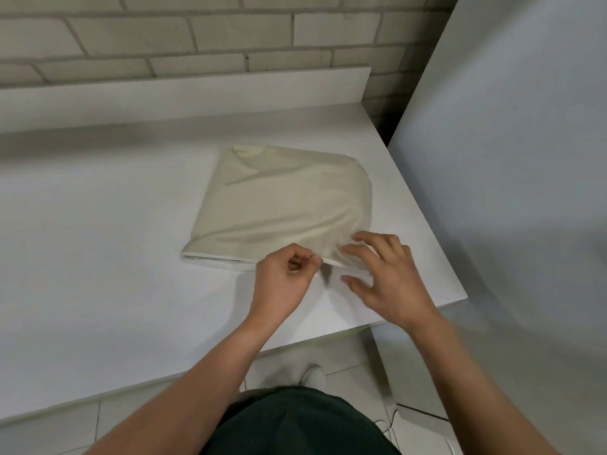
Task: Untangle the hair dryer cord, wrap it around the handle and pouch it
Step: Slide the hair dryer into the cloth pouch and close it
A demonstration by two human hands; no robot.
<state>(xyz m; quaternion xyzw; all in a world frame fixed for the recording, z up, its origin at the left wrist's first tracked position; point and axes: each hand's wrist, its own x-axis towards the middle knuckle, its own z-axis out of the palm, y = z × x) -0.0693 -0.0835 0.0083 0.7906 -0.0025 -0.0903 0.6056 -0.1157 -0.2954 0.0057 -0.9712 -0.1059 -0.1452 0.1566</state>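
A cream fabric pouch [282,198] lies on a white surface [98,241], towards its right edge. It bulges softly, and what is inside cannot be seen. At its near hem the left hand [282,280] has its grip pressed together, thumb and forefinger pinching the edge of the pouch. Just beside it, the right hand [391,277] has its grip spread, fingertips resting on the pouch's near right corner. A pale brick wall [164,37] stands behind the surface and a white panel [509,159] stands to the right.
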